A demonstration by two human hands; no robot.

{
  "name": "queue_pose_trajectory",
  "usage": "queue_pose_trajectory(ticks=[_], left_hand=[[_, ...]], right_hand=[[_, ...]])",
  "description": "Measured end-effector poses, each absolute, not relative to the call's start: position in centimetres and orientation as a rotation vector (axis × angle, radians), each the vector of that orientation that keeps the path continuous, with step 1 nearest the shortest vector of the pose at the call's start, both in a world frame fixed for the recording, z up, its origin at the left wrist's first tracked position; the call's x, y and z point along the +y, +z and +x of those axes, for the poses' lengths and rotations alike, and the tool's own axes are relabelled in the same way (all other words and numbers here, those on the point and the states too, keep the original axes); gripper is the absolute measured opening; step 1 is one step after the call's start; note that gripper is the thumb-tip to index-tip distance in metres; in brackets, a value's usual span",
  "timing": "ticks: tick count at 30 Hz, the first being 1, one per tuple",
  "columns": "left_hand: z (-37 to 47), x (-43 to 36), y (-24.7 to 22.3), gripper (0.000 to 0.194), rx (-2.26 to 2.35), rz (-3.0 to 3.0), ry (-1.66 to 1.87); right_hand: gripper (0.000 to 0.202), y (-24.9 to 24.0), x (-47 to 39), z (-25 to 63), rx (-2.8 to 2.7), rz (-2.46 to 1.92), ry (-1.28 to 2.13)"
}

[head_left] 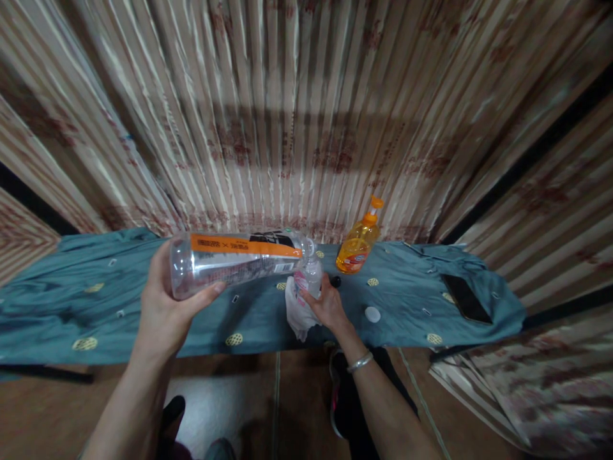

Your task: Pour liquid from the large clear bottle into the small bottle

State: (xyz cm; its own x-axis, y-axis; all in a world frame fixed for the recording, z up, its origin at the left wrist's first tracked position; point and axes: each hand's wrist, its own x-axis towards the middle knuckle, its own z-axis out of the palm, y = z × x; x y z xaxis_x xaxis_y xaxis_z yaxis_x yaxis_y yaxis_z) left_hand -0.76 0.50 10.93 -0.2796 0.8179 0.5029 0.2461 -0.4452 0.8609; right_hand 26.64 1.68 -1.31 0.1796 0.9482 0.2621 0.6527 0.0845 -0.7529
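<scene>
My left hand (pixel 175 300) is wrapped round the base end of a large clear plastic bottle (pixel 239 259) with an orange and black label. The bottle lies nearly level in the air, its neck pointing right, at the mouth of a smaller clear bottle (pixel 312 271). I cannot tell whether the two mouths touch. Around the small bottle, which has a pink print, my right hand (pixel 329 303) is closed; it stands roughly upright. A crumpled white tissue or cloth (pixel 297 313) sits against its left side. Whether my right hand also grips this white piece is unclear.
An orange pump bottle (pixel 357 246) of yellow liquid stands at the back, right of my hands. A small black cap (pixel 336 281), a white round lid (pixel 372 314) and a dark phone (pixel 465 298) lie on the teal cloth (pixel 402 300). Patterned curtains (pixel 287 128) hang behind.
</scene>
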Motion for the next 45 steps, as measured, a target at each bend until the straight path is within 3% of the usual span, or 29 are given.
queue_pose_trajectory(ticks=[25,31,39,45], left_hand=[[-0.2,-0.1,11.9,0.099,1.350,1.523,1.773],[-0.4,-0.2,11.7,0.106,1.378,1.525,1.773],[-0.1,-0.3,11.6,0.097,1.406,1.436,1.779],[0.0,-0.3,11.4,0.094,1.398,1.456,1.789]], right_hand=[[0.046,-1.4,1.5,26.4,-1.516,-1.595,0.473],[0.063,-0.5,1.3,26.3,-1.469,-1.580,0.541],[0.088,-0.6,1.4,25.7,-1.375,-1.573,0.566],[0.087,-0.3,1.8,25.4,-1.333,-1.606,0.575]])
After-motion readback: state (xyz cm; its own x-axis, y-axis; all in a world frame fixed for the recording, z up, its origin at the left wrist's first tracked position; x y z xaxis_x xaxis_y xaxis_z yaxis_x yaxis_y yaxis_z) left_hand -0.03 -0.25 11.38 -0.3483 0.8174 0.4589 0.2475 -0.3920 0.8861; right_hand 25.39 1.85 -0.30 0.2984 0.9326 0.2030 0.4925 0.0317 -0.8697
